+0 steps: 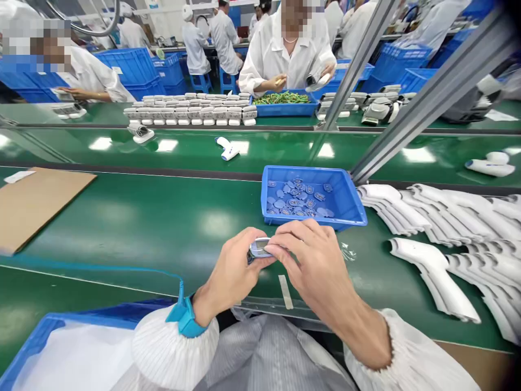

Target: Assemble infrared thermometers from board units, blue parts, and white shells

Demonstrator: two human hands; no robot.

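My left hand (234, 271) is closed around what looks like a handheld infrared thermometer (259, 247), its oval end with a grey display facing up. My right hand (311, 260) is also closed on it, thumb and fingertips pressed at the right side of the display. The rest of its body is hidden by my fingers. Just beyond my hands stands a blue bin (354, 209) holding many small oval blue pieces (299, 195). A blue wrist strap (189, 317) with a cord circles my left wrist.
Rows of white gun-shaped housings (435, 271) lie to the right. A cardboard sheet (44, 201) is at left. Beyond, a white thermometer (227, 149) lies on the green belt (183, 152). Metal posts (427, 103) slant on the right. A co-worker (288, 49) sits opposite.
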